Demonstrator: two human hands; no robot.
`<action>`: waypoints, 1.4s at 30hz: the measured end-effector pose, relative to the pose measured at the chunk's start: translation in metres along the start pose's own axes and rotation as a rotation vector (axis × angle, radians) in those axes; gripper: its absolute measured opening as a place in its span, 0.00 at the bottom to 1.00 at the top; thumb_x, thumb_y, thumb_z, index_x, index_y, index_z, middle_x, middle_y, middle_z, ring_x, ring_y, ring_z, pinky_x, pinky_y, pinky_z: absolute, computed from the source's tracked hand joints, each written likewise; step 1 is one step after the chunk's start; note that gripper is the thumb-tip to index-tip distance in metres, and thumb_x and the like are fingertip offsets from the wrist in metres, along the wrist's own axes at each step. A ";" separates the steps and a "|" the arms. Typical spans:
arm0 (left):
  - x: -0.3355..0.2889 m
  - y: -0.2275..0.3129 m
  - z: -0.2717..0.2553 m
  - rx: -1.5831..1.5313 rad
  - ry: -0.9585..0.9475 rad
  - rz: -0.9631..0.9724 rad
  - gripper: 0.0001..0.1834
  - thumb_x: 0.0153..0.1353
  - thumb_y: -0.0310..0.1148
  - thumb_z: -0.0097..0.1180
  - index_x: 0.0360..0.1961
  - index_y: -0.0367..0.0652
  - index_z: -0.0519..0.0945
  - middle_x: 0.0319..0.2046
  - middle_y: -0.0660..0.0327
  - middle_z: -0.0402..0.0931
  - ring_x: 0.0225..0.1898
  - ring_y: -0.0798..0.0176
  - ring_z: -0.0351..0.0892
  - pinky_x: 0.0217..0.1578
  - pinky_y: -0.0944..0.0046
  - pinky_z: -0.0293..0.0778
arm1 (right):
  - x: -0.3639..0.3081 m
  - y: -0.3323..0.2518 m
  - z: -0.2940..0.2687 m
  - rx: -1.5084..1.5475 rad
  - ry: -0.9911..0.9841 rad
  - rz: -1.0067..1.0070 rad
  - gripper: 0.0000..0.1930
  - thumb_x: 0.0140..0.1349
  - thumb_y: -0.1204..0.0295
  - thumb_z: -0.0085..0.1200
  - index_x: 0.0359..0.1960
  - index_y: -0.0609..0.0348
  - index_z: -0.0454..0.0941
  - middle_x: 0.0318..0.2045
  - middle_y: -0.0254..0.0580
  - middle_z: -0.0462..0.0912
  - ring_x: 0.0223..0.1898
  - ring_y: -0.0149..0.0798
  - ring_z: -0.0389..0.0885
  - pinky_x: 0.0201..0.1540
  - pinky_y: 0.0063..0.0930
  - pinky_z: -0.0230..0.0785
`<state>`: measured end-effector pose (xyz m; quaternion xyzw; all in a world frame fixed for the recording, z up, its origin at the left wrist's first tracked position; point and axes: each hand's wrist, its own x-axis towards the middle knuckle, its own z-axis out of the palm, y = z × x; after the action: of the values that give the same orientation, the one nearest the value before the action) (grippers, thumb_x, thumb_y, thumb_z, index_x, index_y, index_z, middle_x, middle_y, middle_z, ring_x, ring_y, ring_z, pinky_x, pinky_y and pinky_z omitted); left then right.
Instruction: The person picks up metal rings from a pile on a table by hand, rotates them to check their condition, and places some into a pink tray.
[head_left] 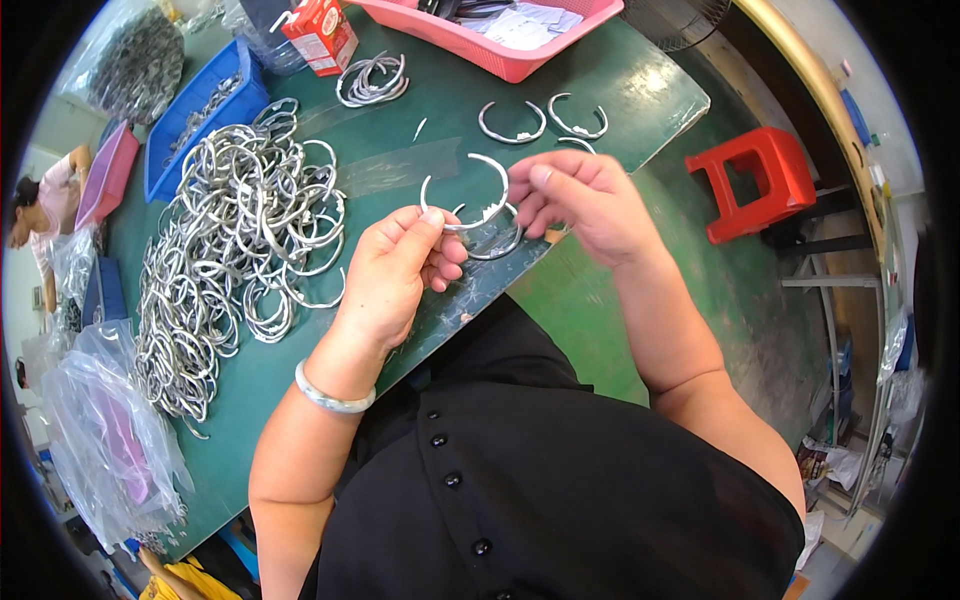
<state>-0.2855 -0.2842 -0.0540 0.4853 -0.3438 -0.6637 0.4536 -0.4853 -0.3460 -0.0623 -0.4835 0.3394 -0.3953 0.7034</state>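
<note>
My left hand pinches a thin silver open bangle between thumb and fingers, its gap facing up and left. A small white bit shows on the bangle's lower right side. My right hand is beside the bangle's right side with fingers loosely bent and apart; whether its fingertips touch the bangle I cannot tell. Behind and below the held piece, another silver bangle rests near the table edge. Farther right lie two open bangles with white bits on them, and one more is partly hidden by my right hand.
A big heap of silver bangles covers the table's left side. Behind it are a blue bin, a red carton and a small bangle stack. A pink basket sits at the far edge. A red stool stands right.
</note>
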 end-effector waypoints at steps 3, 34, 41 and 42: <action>0.004 -0.001 0.001 0.115 0.005 -0.026 0.11 0.62 0.35 0.42 0.30 0.40 0.74 0.19 0.66 0.72 0.18 0.75 0.68 0.19 0.78 0.64 | -0.001 -0.008 -0.026 -0.389 0.282 -0.192 0.09 0.58 0.74 0.46 0.37 0.66 0.75 0.25 0.34 0.77 0.23 0.22 0.72 0.26 0.13 0.65; 0.011 0.004 0.004 0.624 0.164 -0.093 0.13 0.57 0.36 0.51 0.26 0.35 0.73 0.14 0.66 0.69 0.13 0.76 0.65 0.16 0.76 0.63 | -0.021 0.003 -0.064 -1.135 0.304 -0.498 0.06 0.46 0.79 0.56 0.28 0.62 0.77 0.21 0.36 0.70 0.21 0.32 0.70 0.24 0.23 0.62; 0.010 0.000 0.002 0.588 0.179 -0.072 0.12 0.57 0.35 0.50 0.29 0.35 0.73 0.14 0.66 0.70 0.13 0.76 0.65 0.15 0.77 0.62 | -0.013 -0.002 -0.077 -1.155 0.432 -0.400 0.06 0.47 0.76 0.55 0.29 0.60 0.77 0.22 0.38 0.71 0.22 0.36 0.71 0.26 0.26 0.64; 0.010 -0.001 0.001 0.595 0.176 -0.065 0.11 0.58 0.36 0.49 0.30 0.37 0.72 0.14 0.66 0.69 0.12 0.76 0.65 0.13 0.78 0.59 | -0.011 -0.002 -0.080 -1.176 0.454 -0.443 0.06 0.47 0.78 0.55 0.29 0.63 0.76 0.20 0.37 0.69 0.19 0.31 0.68 0.23 0.22 0.62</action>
<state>-0.2884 -0.2935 -0.0584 0.6632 -0.4665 -0.5034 0.2985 -0.5595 -0.3690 -0.0837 -0.7495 0.5307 -0.3716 0.1362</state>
